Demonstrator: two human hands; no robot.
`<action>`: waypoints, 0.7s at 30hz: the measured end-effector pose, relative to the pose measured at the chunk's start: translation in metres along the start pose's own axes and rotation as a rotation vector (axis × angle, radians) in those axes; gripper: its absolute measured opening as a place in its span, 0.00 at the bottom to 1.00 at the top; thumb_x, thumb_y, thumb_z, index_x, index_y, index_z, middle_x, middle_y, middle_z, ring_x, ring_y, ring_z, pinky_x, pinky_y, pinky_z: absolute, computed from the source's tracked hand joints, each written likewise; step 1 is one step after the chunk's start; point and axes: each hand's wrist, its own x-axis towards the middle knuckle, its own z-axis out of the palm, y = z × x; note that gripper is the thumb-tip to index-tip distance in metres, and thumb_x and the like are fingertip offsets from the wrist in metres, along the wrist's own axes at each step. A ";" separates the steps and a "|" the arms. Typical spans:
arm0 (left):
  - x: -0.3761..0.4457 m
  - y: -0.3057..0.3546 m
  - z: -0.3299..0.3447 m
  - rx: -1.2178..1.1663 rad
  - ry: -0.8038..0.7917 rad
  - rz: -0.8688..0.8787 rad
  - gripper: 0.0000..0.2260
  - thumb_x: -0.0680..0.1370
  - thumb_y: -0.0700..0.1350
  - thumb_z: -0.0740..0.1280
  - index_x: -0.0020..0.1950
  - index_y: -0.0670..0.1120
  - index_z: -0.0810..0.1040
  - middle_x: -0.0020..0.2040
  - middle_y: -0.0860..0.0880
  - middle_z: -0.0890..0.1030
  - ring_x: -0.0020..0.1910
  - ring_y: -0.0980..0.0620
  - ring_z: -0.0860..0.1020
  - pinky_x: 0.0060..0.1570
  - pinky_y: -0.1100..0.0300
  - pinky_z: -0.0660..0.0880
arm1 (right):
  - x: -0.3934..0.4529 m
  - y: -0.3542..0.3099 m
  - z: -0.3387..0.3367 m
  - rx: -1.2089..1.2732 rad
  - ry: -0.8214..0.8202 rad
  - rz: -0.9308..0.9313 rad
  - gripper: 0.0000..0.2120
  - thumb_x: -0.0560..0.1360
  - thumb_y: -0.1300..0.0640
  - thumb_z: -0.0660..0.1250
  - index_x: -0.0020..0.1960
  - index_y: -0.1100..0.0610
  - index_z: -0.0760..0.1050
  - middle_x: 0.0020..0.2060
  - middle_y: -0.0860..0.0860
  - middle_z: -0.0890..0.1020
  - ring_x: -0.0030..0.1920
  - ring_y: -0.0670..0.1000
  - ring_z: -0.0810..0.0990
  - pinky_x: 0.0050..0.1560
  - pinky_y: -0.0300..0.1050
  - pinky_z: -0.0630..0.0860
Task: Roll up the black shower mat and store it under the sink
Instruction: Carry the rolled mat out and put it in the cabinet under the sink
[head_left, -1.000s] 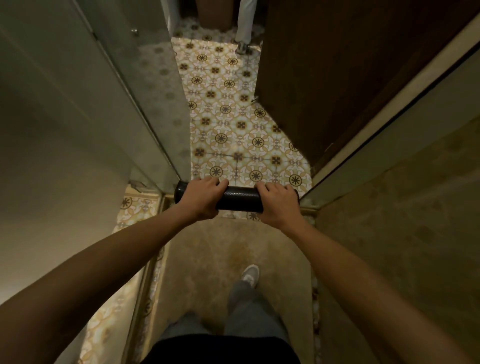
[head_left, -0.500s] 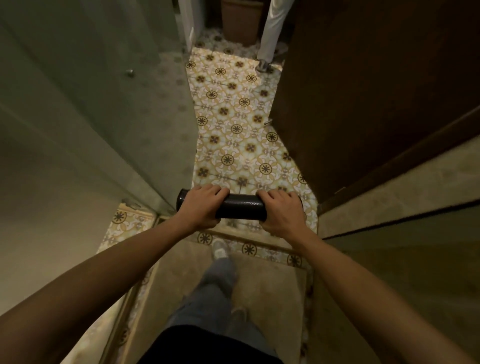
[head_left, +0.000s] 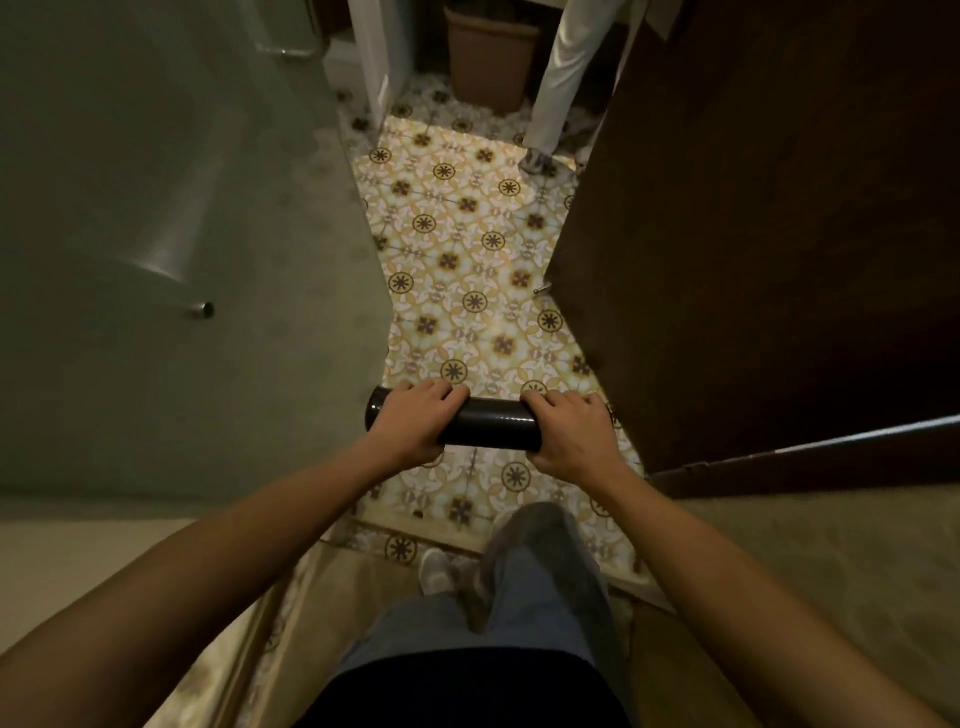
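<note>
The black shower mat (head_left: 491, 427) is rolled into a tight horizontal tube held out in front of me above the patterned floor. My left hand (head_left: 415, 418) grips its left part, leaving the left end sticking out. My right hand (head_left: 571, 431) is wrapped around its right end. The sink is not in view.
A glass shower door (head_left: 208, 249) with a metal knob (head_left: 200, 310) stands on the left. A dark wooden door (head_left: 753, 234) stands open on the right. Patterned tiles (head_left: 467, 260) run ahead between them. Another person's leg (head_left: 563, 78) and a brown bin (head_left: 491, 57) are at the far end. My legs step over the shower threshold.
I have walked forward out of the shower onto the patterned tiles. Both hands keep the same grip on the rolled mat, and the far bin and leg have come closer.
</note>
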 end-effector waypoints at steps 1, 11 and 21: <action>0.012 -0.005 -0.004 -0.003 -0.012 -0.002 0.29 0.67 0.49 0.73 0.65 0.48 0.67 0.56 0.47 0.76 0.53 0.44 0.76 0.48 0.48 0.73 | 0.013 0.008 -0.003 0.007 -0.005 -0.005 0.30 0.63 0.44 0.72 0.62 0.48 0.68 0.50 0.50 0.81 0.50 0.56 0.79 0.51 0.55 0.73; 0.189 -0.067 -0.036 -0.079 -0.080 -0.116 0.27 0.67 0.48 0.72 0.63 0.49 0.67 0.55 0.48 0.77 0.52 0.44 0.77 0.48 0.49 0.72 | 0.199 0.110 -0.016 0.011 -0.098 -0.108 0.28 0.64 0.46 0.71 0.62 0.49 0.69 0.51 0.50 0.81 0.51 0.57 0.79 0.49 0.53 0.73; 0.350 -0.138 -0.097 -0.073 -0.042 -0.190 0.27 0.68 0.47 0.71 0.64 0.49 0.67 0.54 0.47 0.76 0.53 0.44 0.75 0.49 0.48 0.72 | 0.376 0.200 -0.064 -0.028 -0.095 -0.163 0.28 0.63 0.45 0.72 0.60 0.48 0.68 0.50 0.49 0.81 0.51 0.56 0.79 0.50 0.52 0.72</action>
